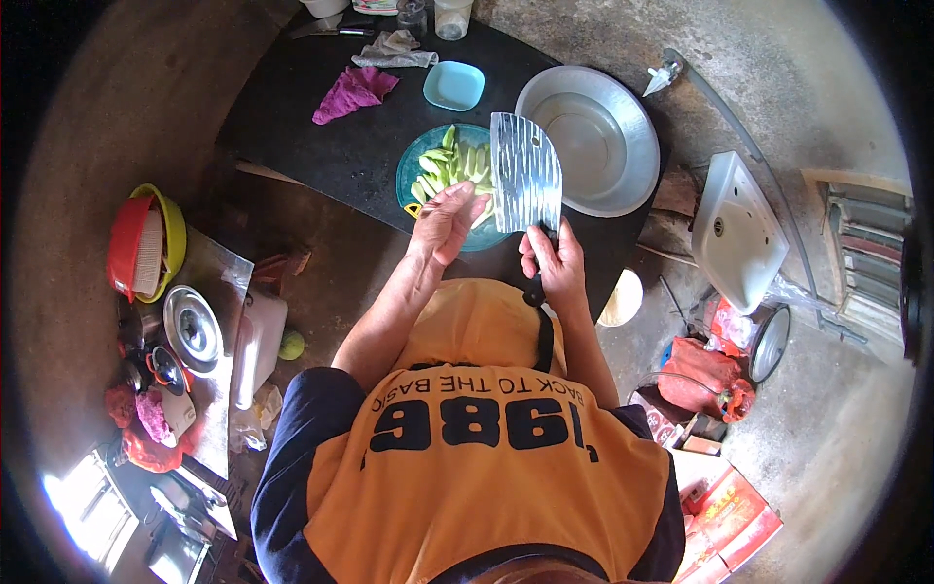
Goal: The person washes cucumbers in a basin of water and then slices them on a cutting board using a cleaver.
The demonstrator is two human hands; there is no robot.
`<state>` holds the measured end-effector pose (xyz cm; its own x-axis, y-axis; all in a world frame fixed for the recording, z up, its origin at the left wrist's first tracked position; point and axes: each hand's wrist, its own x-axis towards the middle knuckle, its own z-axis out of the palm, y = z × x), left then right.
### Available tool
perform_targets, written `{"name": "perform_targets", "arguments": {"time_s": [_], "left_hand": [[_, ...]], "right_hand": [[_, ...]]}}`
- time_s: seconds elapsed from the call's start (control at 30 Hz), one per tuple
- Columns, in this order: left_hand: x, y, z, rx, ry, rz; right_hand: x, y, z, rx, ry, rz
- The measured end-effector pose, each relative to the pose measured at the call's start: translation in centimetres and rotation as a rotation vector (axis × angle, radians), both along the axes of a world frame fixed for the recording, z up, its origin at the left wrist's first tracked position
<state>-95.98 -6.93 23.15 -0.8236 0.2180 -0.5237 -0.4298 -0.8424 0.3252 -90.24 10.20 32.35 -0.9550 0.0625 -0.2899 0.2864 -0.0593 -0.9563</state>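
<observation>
My right hand is closed around the black handle of a broad cleaver, its patterned blade raised over the right side of a round teal cutting board. Over the board's near part is my left hand, thumb and fingertips pinched together; a pale green piece shows by the fingertips, but whether they grip it cannot be told. Pieces of a pale green vegetable lie heaped on the board, just beyond the left hand. The blade hides part of the board.
Right of the board, a large metal basin stands on the black table. Beyond the board are a light blue dish, a purple cloth, a grey cloth and a knife. A white sink is at the right.
</observation>
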Motion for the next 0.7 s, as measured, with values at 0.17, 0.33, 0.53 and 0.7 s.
{"name": "perform_targets", "arguments": {"time_s": [0.17, 0.33, 0.53, 0.7], "left_hand": [[0.2, -0.2, -0.2, -0.021, 0.042, -0.035], [0.3, -0.1, 1.0, -0.08, 0.164, -0.059], [0.4, 0.3, 1.2, -0.105, 0.171, -0.059], [0.5, 0.3, 1.4, -0.122, 0.163, -0.077]], "right_hand": [[0.7, 0.1, 0.3, -0.017, -0.021, 0.011], [0.6, -0.4, 0.7, 0.025, 0.032, -0.061], [0.3, -0.4, 0.1, 0.087, 0.173, -0.104], [0.0, -0.4, 0.4, 0.045, 0.133, -0.119]]}}
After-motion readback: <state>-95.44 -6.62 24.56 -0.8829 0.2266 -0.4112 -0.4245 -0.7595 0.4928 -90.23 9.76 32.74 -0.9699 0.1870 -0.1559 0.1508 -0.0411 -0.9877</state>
